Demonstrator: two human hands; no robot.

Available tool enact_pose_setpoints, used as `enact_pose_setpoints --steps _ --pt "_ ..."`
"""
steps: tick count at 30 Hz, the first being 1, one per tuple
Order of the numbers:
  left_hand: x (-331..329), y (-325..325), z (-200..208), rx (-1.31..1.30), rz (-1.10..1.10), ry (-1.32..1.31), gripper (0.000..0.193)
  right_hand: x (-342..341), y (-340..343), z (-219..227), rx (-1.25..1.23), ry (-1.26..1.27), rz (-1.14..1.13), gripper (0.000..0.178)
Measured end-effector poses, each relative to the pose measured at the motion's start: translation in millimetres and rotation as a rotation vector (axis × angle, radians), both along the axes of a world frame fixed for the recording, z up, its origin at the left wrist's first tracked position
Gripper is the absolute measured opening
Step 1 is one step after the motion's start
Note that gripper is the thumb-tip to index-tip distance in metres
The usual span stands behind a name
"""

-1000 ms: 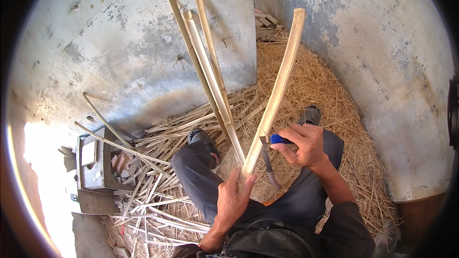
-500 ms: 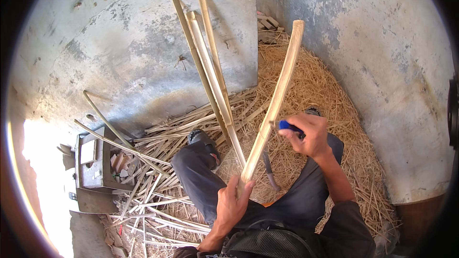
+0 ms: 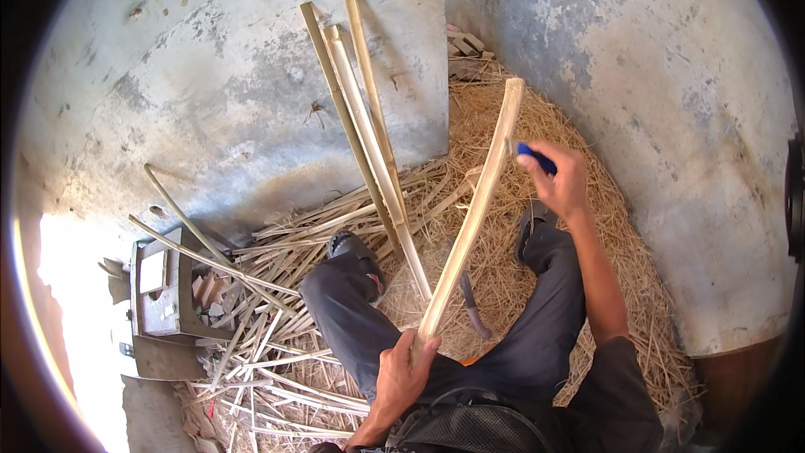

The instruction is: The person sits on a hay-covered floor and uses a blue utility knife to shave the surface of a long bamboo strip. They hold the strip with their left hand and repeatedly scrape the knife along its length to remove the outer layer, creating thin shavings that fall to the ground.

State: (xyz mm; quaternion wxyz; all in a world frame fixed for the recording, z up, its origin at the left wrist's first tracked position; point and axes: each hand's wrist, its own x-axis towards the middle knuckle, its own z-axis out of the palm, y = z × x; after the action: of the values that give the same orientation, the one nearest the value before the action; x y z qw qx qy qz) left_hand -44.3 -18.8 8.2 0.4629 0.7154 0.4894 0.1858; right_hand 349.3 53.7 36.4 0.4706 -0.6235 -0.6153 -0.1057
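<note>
My left hand (image 3: 402, 376) is closed around the lower end of a long split bamboo strip (image 3: 471, 226), which slants up and away to the right, its pale inner side showing. My right hand (image 3: 563, 178) grips a short blue-handled tool (image 3: 537, 158). The tool's small metal tip meets, or nearly meets, the right edge of the strip near its far end; its exact kind cannot be made out. Between my legs lies a dark-bladed hand tool (image 3: 473, 306) with a brownish handle.
Several bamboo strips (image 3: 362, 117) lean against the grey wall (image 3: 210, 75) ahead. Thin split sticks (image 3: 277, 256) heap at the left, beside a box-like container (image 3: 163, 285) with broken pieces. Straw-like shavings (image 3: 620, 260) cover the floor at the right, up to another wall (image 3: 671, 159).
My right hand has moved away from me along the strip with the blue-handled tool, toward its far end. The strip's far end has dropped lower in view; my left hand still holds it.
</note>
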Motion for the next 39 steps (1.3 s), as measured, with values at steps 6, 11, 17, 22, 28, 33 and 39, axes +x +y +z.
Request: enact_pose_setpoints --steps 6,11,17,22,28,33,39 --pt "-8 -4 -6 -0.037 -0.006 -0.007 0.035 24 11 1 -0.001 -0.056 -0.027 0.040" --pt "-12 -3 -9 -0.019 0.006 -0.005 0.035 28 20 -4 0.012 -0.125 -0.067 0.039" --pt "-14 -3 -14 -0.004 0.010 0.013 0.034 27 23 -3 -0.046 -0.099 -0.069 0.040" --pt "-22 14 -28 -0.080 -0.040 -0.019 0.035 22 17 6 -0.139 -0.017 -0.058 0.041" --pt "-30 35 -38 -0.099 -0.166 0.006 0.033 7 6 15 -0.023 -0.054 0.013 0.041" --pt "-24 49 -51 0.100 -0.220 -0.128 0.039 3 3 12 0.044 -0.052 0.016 0.040" --pt "32 64 -46 -0.306 -0.103 -0.646 0.045 2 6 7 0.056 -0.070 0.013 0.042"
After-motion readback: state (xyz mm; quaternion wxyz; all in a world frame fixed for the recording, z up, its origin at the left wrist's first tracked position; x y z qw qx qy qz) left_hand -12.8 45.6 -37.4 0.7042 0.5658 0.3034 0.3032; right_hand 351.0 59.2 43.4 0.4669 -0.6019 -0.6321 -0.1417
